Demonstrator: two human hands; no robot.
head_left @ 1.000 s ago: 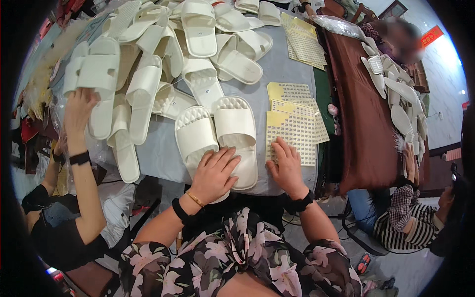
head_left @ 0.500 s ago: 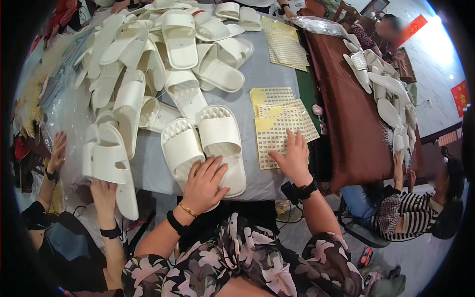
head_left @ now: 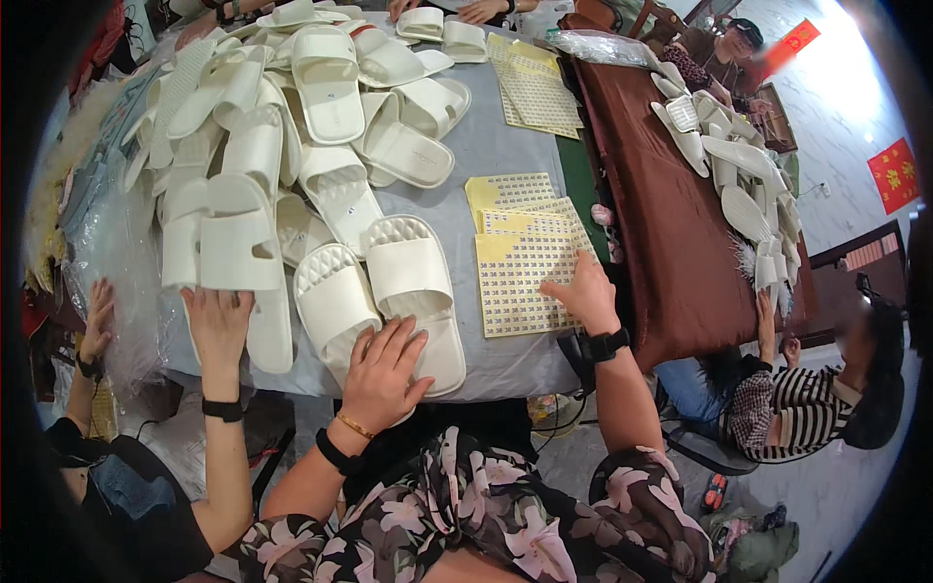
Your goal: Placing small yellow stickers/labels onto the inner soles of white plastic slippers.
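Observation:
A pair of white slippers with quilted footbeds lies in front of me, a left-hand slipper (head_left: pixel 335 301) beside a right-hand slipper (head_left: pixel 413 282). My left hand (head_left: pixel 386 361) rests across both near their close ends, fingers outstretched, not gripped around them. To the right, overlapping yellow sheets of small printed stickers (head_left: pixel 525 277) lie on the table. My right hand (head_left: pixel 586 294) is at the right edge of the top sheet, its thumb and fingers apart, with nothing visibly held. Whether its fingertips press on the sheet is hard to tell.
A heap of white slippers (head_left: pixel 330 83) covers the grey tabletop (head_left: pixel 476 146) at the far left. A co-worker's hand (head_left: pixel 219 321) holds slippers beside me. More sticker sheets (head_left: pixel 535 87) lie farther off. A brown-covered surface (head_left: pixel 641 214) with white slippers (head_left: pixel 743 165) stands right.
My right hand has shifted to the sticker sheet's right edge and turned inward. My left hand stays on the slippers. The co-worker's slippers moved away toward the heap. The whole view has shifted slightly.

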